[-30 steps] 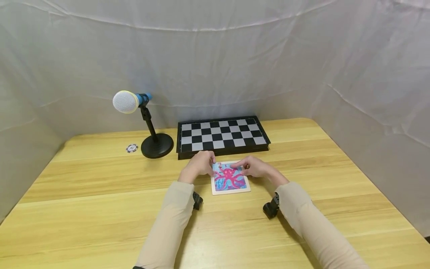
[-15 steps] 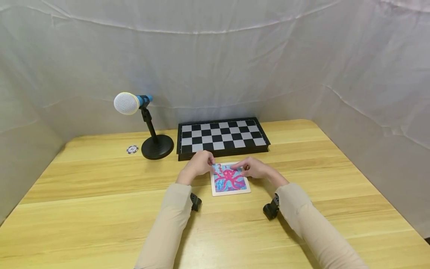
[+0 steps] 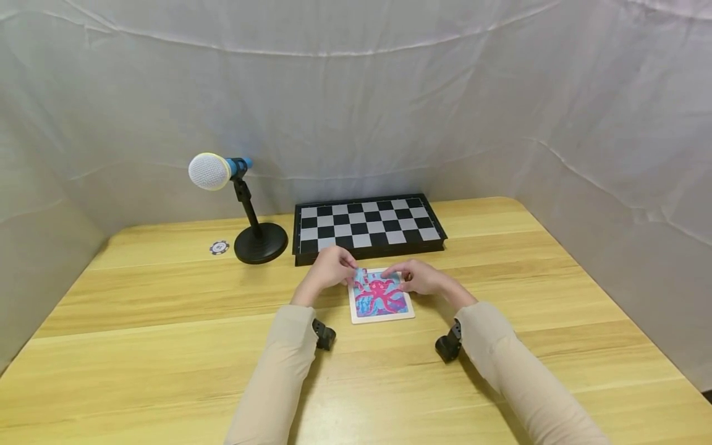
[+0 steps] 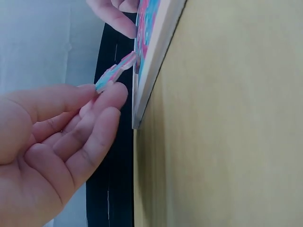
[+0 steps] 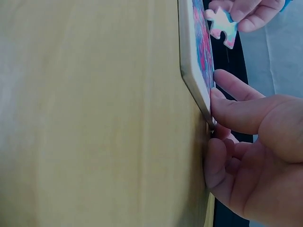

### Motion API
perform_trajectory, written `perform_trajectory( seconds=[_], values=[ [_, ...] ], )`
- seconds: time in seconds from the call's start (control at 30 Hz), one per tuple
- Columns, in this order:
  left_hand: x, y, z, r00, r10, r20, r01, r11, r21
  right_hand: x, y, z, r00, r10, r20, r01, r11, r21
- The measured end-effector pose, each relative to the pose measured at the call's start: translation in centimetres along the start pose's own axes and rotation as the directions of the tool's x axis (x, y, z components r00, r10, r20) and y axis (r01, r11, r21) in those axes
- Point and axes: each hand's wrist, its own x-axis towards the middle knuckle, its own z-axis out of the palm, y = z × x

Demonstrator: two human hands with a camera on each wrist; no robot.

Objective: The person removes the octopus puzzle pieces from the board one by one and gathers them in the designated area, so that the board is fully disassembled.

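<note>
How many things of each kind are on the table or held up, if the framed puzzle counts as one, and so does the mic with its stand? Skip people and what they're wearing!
Chessboard: 1
Microphone with its stand: 1
Round chip: 1
Octopus puzzle: 1
Loose puzzle piece: 1
Total: 5

A pale-framed, pink-and-blue puzzle (image 5: 198,54) was held by the right hand (image 5: 262,151); beyond that grip, a notched blue-and-pink jigsaw piece (image 5: 226,22) was pinched by the left hand (image 5: 255,13).
</note>
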Motion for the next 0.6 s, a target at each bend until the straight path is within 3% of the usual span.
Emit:
perform_trajectory(
  seconds=[0.33, 0.6],
  values=[
    [-0.4, 0.0, -0.9, 0.999, -0.018, -0.033, 0.019, 1.0, 0.019, 0.0, -0.1, 0.1, 1.0, 0.016, -0.003, -0.016, 1.0, -0.025],
    [-1.0, -1.1, -2.2, 0.998, -0.014, -0.054, 0.015, 1.0, 0.013, 0.1, -0.1, 0.2, 1.0, 0.018, -0.007, -0.019, 0.999, -0.048]
  ],
)
